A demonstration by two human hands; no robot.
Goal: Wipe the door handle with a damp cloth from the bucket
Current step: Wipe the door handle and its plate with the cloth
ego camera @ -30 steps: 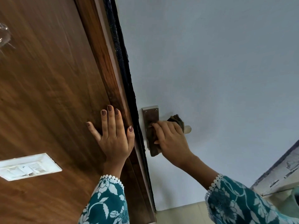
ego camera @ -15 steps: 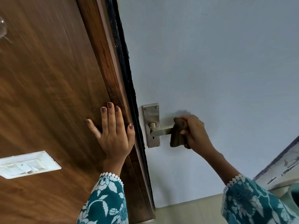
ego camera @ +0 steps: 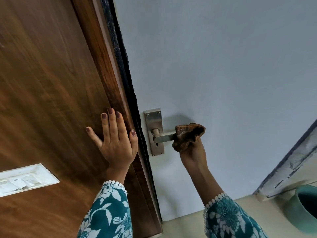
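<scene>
A steel lever door handle [ego camera: 163, 137] sticks out from its metal backplate [ego camera: 153, 121] on the pale blue door [ego camera: 223, 66]. A brown damp cloth [ego camera: 188, 135] is wrapped over the lever's outer end. My right hand [ego camera: 193, 154] grips that cloth from below, its fingers hidden under the fabric. My left hand [ego camera: 114, 140] lies flat with fingers spread on the brown wooden panel [ego camera: 51, 83], just left of the door's edge. The green bucket [ego camera: 303, 208] stands on the floor at the lower right, partly cut off.
A white switch plate [ego camera: 25, 179] is set into the wooden panel at the lower left. A dark seal strip [ego camera: 123, 66] runs along the frame beside the door. A worn white frame [ego camera: 291, 162] rises behind the bucket. Pale floor shows below the door.
My right hand slid the cloth from the backplate outwards along the lever to its tip, then turned under it. My left hand stayed flat on the wood.
</scene>
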